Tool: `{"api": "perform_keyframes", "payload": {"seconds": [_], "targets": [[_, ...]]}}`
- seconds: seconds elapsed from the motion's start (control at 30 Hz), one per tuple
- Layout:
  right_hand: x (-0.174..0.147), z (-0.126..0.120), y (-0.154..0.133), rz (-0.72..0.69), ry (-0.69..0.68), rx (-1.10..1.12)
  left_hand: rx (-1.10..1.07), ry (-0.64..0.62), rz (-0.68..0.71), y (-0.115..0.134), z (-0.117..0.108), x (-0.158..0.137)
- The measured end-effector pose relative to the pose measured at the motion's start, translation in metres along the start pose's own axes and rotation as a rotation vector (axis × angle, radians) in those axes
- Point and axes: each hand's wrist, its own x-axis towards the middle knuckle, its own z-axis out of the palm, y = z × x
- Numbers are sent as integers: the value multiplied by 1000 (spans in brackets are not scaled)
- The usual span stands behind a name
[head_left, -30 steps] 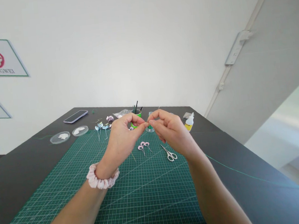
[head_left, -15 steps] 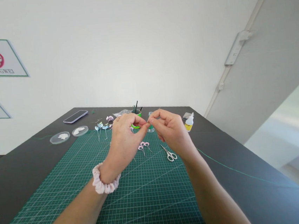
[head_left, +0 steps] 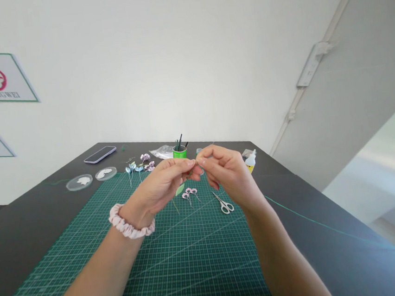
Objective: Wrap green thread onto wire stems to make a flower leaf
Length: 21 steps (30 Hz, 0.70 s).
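My left hand (head_left: pixel 170 176), with a pink scrunchie (head_left: pixel 130 224) round its wrist, is raised above the mat, thumb and fingertips pinched. My right hand (head_left: pixel 225 166) pinches too, its fingertips meeting those of the left. What lies between them is too small to make out. Under my left hand shows a green leaf (head_left: pixel 179 189) with a thin stem; whether it is held or lying on the mat I cannot tell. Small pink wire-stemmed petals (head_left: pixel 189 193) and white-handled scissors (head_left: pixel 225 205) lie on the green cutting mat (head_left: pixel 194 260). A green thread (head_left: pixel 306 223) emerges from behind my right forearm.
Blue wired pieces (head_left: pixel 134 168) and purple flowers (head_left: pixel 145 157) lie at the back left, near two clear dishes (head_left: pixel 78 182) with white pieces and a phone (head_left: pixel 100 154). A green cup (head_left: pixel 180 153) of tools, a plastic bag (head_left: pixel 163 152) and a glue bottle (head_left: pixel 250 161) stand farther back.
My left hand has turned, its wrist dropping left and its thumb now on top, which uncovers the leaf and the green cup. My right hand has hardly moved.
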Motion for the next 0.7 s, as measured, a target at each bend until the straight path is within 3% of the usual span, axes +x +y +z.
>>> {"api": "perform_keyframes", "payload": {"seconds": [0.23,0.7], "targets": [[-2,2,-2,6,14,-12,-95,-3,-60,0,-2,2],[-3,0,-4,67,-25,-73,-58,27,16,-3,-3,3]]}}
